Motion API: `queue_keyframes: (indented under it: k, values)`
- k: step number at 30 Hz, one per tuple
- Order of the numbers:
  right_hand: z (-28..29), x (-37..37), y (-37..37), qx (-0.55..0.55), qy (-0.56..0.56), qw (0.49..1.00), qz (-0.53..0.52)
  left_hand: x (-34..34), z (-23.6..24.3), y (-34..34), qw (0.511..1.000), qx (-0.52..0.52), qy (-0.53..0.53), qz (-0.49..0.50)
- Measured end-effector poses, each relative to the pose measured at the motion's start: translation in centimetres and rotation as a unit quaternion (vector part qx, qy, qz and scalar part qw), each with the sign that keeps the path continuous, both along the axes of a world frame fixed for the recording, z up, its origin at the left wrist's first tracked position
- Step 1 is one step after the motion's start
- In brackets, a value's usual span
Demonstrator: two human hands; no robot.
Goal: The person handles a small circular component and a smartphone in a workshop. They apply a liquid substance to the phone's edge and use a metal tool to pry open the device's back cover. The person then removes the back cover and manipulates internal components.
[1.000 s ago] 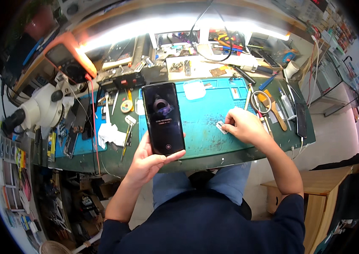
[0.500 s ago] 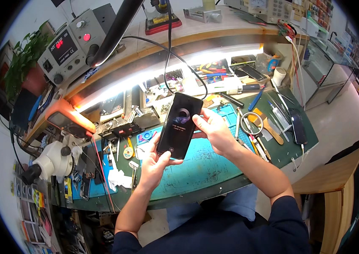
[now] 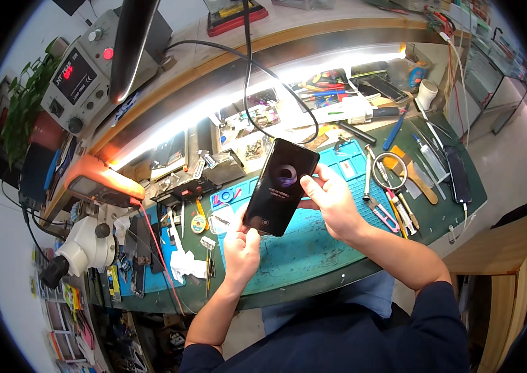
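A black smartphone point(image 3: 281, 186) is held above the blue work mat point(image 3: 301, 255), its lit screen facing up with a round swirl graphic, small text and a small round icon near the bottom. My left hand point(image 3: 242, 250) grips its lower left corner, thumb along the bottom edge. On the right edge, my right hand point(image 3: 332, 200) holds the phone with the thumb at the side and fingers beneath. Both hands are closed on it; the fingers underneath are partly hidden.
A microscope point(image 3: 86, 245) and an orange multimeter point(image 3: 105, 180) stand at the left. Right of the mat lie a magnifying ring point(image 3: 390, 171), pink-handled scissors point(image 3: 383, 214), a wooden-handled brush point(image 3: 422, 186) and a second phone point(image 3: 458, 174) on a white cable. A black cable point(image 3: 248, 93) hangs behind the held phone.
The head view has shifted, so the bench sits differently in the picture. The phone tilts slightly more to the right; both hands keep their hold on it.
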State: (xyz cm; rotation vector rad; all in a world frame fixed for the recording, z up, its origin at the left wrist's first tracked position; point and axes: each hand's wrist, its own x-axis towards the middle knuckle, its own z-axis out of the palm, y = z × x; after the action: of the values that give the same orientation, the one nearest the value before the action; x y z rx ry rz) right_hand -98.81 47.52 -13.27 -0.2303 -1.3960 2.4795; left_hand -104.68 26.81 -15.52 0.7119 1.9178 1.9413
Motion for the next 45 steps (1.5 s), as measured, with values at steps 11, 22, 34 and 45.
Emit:
queue_keyframes:
  k: [11, 22, 34, 45]
  values:
    - [-1.1, 0.1, -0.5, -0.018, -0.007, 0.999, -0.036, 0.6, 0.5, 0.1, 0.995, 0.055, -0.046, -0.073]
    - [-1.2, -0.7, -0.6, -0.008, -0.028, 0.999, -0.043, 2.4, 0.7, 0.5, 0.983, -0.098, 0.150, 0.037]
    - [-0.5, 1.4, -2.2, 0.088, 0.008, 0.986, 0.141, 2.7, 1.5, 1.0, 0.861, -0.099, 0.492, 0.084]
    - [-0.1, 1.4, -2.5, 0.065, 0.058, 0.986, 0.139, 2.5, 1.1, 1.3, 0.855, -0.065, 0.509, 0.079]
